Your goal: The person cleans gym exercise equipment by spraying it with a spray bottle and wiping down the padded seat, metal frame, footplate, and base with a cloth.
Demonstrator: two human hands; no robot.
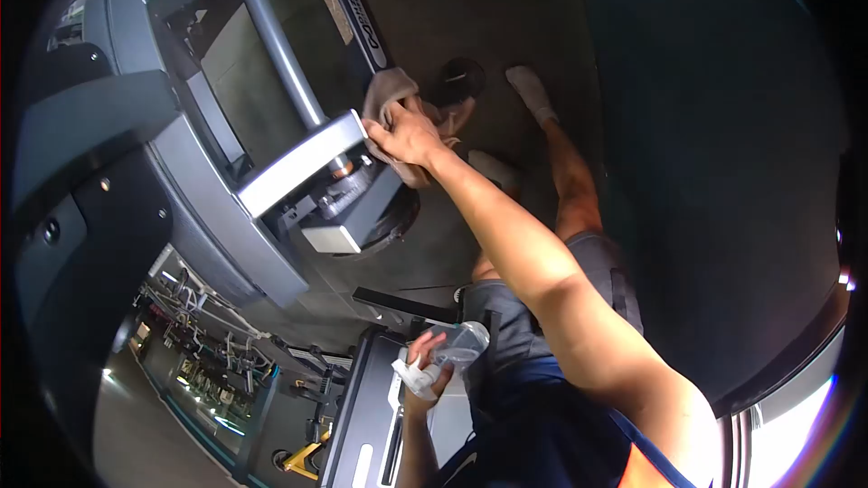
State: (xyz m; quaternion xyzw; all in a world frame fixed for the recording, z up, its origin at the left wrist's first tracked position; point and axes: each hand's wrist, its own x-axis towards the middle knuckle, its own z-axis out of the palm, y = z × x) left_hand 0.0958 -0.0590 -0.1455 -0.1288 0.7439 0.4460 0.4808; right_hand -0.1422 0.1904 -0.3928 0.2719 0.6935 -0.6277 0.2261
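Gym floor, dark carpet. Right hand [405, 137] clamped on beige cloth [391, 90], wiping grey steel machine bracket [303, 161]. Left hand [425, 370], below bracket, gripping clear spray bottle [461, 345]. Next judged: fresh spray, adjoining surfaces.

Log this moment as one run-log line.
right hand: presses cloth on machine frame | left hand: holds spray bottle | stance: standing over machine

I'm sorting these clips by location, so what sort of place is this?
Most likely a gym. A large grey exercise machine fills the view, and rows of more machines stand behind. One hand presses a cloth to the machine; the other hand holds a spray bottle.
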